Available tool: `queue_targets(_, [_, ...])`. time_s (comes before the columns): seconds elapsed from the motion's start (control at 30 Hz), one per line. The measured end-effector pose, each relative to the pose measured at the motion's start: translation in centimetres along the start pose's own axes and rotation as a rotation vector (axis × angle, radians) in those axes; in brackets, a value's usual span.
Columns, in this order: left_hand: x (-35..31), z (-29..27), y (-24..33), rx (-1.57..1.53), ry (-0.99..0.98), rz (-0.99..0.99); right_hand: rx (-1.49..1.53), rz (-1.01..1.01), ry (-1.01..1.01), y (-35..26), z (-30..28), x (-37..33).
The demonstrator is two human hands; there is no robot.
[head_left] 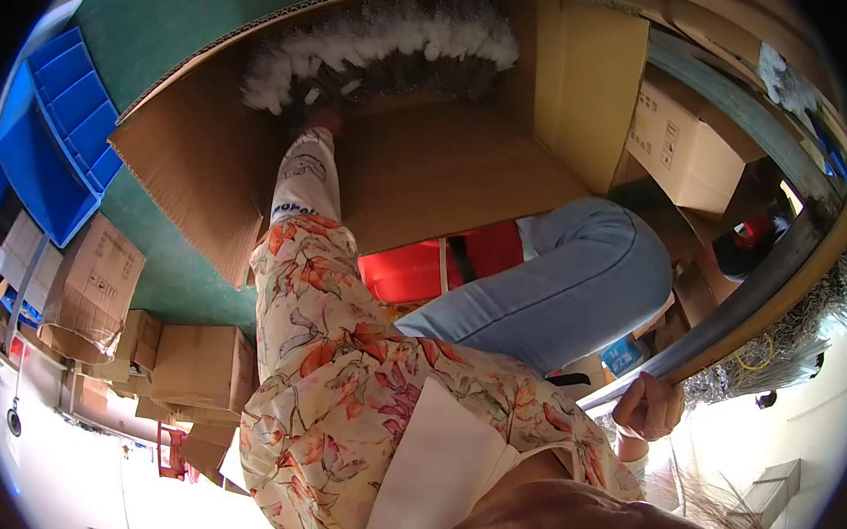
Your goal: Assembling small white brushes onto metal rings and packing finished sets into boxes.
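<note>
My left hand (324, 120) reaches deep into a large open cardboard box (439, 173). It is at a row of bundled thin dark strands with white, fluffy-looking ends (408, 39) along the box's far side. Its fingers are in shadow among the bundles, so I cannot see their grip. My left arm wears a flowered sleeve with a pale cuff cover. On the right, my right hand (649, 406) is closed, its fingers curled at the edge of a table (744, 328). No loose item shows in it.
Blue plastic bins (53, 135) stand at the left, above stacked cartons (93, 283). A red container (404, 271) sits beside my bent knee (577, 284). Another carton (688, 145) is under the table at the right. Grey wire-like bundles (777, 354) lie on the tabletop.
</note>
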State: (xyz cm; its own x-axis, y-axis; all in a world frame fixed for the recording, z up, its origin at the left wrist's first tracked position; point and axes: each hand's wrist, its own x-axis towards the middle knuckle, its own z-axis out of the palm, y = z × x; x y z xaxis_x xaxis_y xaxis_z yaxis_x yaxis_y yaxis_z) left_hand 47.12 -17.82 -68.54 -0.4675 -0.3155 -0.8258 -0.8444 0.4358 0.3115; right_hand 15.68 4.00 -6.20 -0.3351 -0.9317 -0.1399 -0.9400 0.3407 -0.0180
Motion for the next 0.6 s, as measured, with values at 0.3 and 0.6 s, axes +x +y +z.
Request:
queue_targets(0.3, [-3.6, -3.2, 2.5, 0.148, 0.043, -0.247, 0.066, -0.014, -0.032, 0.1, 0.0, 0.3])
queue_targets(0.6, [0.0, -1.7, -3.3, -0.051, 0.271, -0.261, 0.041, -0.062, -0.005, 0.1, -0.1, 0.3])
